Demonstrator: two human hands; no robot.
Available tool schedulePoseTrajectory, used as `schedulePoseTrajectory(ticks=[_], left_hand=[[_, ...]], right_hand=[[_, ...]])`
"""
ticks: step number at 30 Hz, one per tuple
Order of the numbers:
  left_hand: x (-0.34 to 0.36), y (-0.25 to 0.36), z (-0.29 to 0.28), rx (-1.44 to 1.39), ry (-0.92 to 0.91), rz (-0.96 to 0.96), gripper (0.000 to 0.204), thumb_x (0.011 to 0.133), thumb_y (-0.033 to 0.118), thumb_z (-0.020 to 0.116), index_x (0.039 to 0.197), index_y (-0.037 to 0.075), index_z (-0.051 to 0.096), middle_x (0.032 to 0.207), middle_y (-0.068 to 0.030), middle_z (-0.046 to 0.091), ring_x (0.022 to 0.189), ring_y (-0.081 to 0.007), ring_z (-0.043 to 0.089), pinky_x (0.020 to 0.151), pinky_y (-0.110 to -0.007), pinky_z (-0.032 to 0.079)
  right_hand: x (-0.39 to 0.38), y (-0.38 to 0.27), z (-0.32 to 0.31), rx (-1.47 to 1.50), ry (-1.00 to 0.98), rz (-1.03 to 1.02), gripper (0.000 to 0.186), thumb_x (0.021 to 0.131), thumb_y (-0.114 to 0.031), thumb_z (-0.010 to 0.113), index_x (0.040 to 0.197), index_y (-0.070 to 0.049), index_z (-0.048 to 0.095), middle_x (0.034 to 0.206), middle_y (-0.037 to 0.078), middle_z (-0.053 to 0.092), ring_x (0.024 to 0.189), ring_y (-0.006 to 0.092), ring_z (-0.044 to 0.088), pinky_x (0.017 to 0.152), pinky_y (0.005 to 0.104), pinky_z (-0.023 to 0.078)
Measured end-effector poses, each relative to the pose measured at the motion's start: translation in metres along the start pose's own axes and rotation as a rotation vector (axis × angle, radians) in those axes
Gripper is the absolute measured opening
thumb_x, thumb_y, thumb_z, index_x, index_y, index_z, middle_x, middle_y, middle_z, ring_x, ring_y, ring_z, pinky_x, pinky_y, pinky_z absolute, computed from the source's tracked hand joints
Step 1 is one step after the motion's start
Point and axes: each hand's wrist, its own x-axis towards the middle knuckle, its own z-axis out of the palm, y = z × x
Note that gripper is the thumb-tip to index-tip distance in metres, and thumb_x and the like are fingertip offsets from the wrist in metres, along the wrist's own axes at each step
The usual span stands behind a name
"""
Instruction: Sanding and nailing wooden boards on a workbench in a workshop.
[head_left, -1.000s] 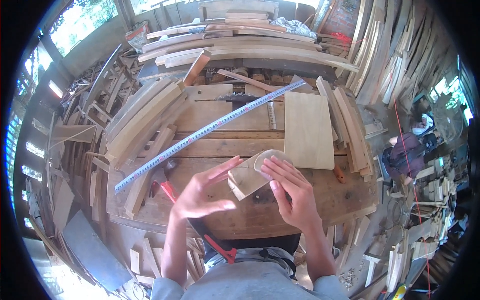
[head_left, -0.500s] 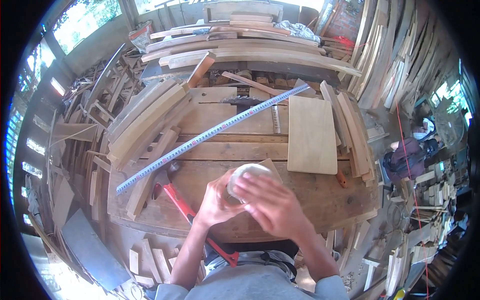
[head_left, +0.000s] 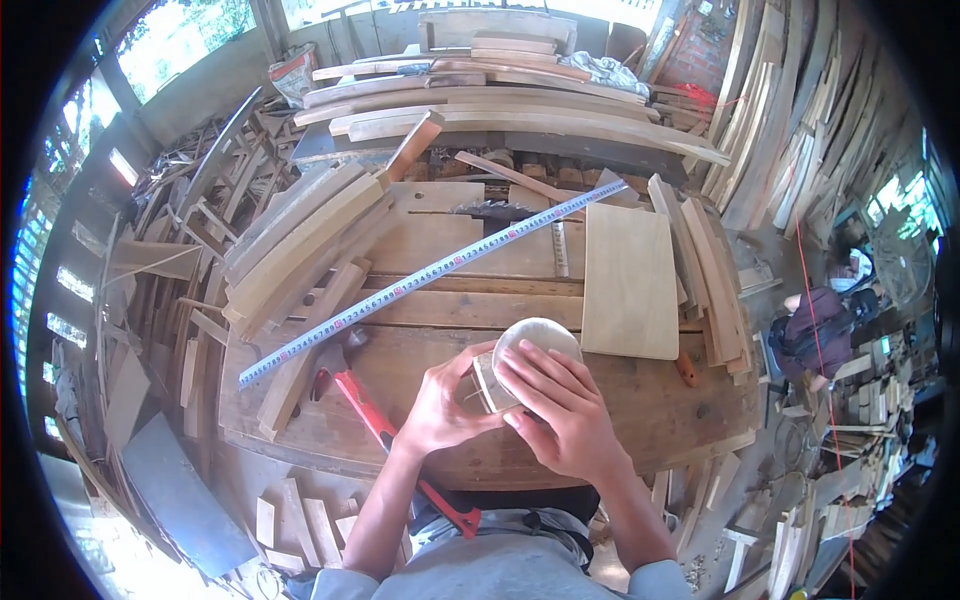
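Note:
Over the front part of the wooden workbench [head_left: 640, 400], I hold a small wooden piece with a round, pale top [head_left: 530, 335]. Narrow light slats and a gap show on its left side beneath the disc. My left hand [head_left: 450, 400] grips this side, thumb and fingers curled around it. Across the round top lie the fingers of my right hand [head_left: 565, 410], its thumb bent against the lower edge. My palms hide much of the piece. A red-handled tool [head_left: 360, 405], its kind unclear, extends from the bench toward my waist beside my left forearm.
A steel ruler [head_left: 430, 275] crosses the bench diagonally, near a toothed circular saw blade [head_left: 490, 208]. One flat board [head_left: 630, 280] lies to the right. Stacked planks [head_left: 300, 240] line the left side, with long timbers [head_left: 530, 120] behind. Another person [head_left: 815, 330] is at far right.
The round-topped piece has moved slightly right and turned, bringing the slats on its left into sight. My right hand has shifted over the top. The whole view has moved slightly.

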Motion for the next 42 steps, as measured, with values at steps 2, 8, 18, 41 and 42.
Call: schedulePoseTrajectory(ticks=[2, 8, 18, 41, 42], left_hand=[[0.001, 0.002, 0.001, -0.016, 0.012, 0.03, 0.082, 0.075, 0.018, 0.099, 0.146, 0.0, 0.06, 0.134, -0.0164, 0.074, 0.124, -0.028, 0.073, 0.108, -0.041, 0.058], [0.002, 0.001, 0.002, -0.006, -0.014, -0.001, 0.08, 0.076, 0.02, 0.098, 0.145, 0.003, 0.061, 0.135, -0.0155, 0.074, 0.123, -0.0292, 0.074, 0.106, -0.042, 0.058], [0.0, -0.001, -0.003, -0.075, -0.039, 0.015, 0.082, 0.076, 0.02, 0.096, 0.147, 0.004, 0.06, 0.136, -0.0167, 0.073, 0.124, -0.0311, 0.073, 0.106, -0.042, 0.058], [0.004, 0.008, 0.005, -0.035, -0.008, -0.023, 0.086, 0.072, 0.017, 0.096, 0.149, 0.004, 0.059, 0.134, -0.0142, 0.075, 0.124, -0.0283, 0.074, 0.108, -0.041, 0.056], [0.001, 0.006, 0.002, -0.06, -0.028, -0.054, 0.086, 0.072, 0.019, 0.095, 0.149, 0.004, 0.059, 0.133, -0.0144, 0.075, 0.123, -0.0286, 0.074, 0.107, -0.041, 0.057]], right_hand=[[0.001, 0.007, -0.005, 0.047, -0.031, 0.047, 0.04, 0.101, -0.015, 0.069, 0.14, -0.01, 0.073, 0.149, 0.01, 0.068, 0.145, 0.0272, 0.059, 0.121, 0.0448, 0.043], [0.005, 0.016, -0.009, 0.001, -0.064, 0.053, 0.043, 0.105, -0.021, 0.066, 0.147, -0.014, 0.069, 0.155, 0.007, 0.064, 0.147, 0.0244, 0.057, 0.125, 0.0437, 0.039], [-0.006, -0.003, 0.002, -0.022, -0.159, -0.123, 0.042, 0.104, -0.027, 0.068, 0.145, -0.017, 0.07, 0.153, 0.003, 0.066, 0.15, 0.0225, 0.053, 0.127, 0.0456, 0.038], [-0.003, 0.024, -0.01, -0.083, -0.013, 0.081, 0.044, 0.103, -0.022, 0.068, 0.146, -0.014, 0.069, 0.158, 0.005, 0.061, 0.153, 0.0257, 0.05, 0.128, 0.0484, 0.035], [-0.005, 0.013, -0.006, -0.104, -0.056, 0.007, 0.044, 0.103, -0.024, 0.068, 0.145, -0.014, 0.069, 0.158, 0.004, 0.061, 0.153, 0.0256, 0.049, 0.128, 0.0487, 0.035]])
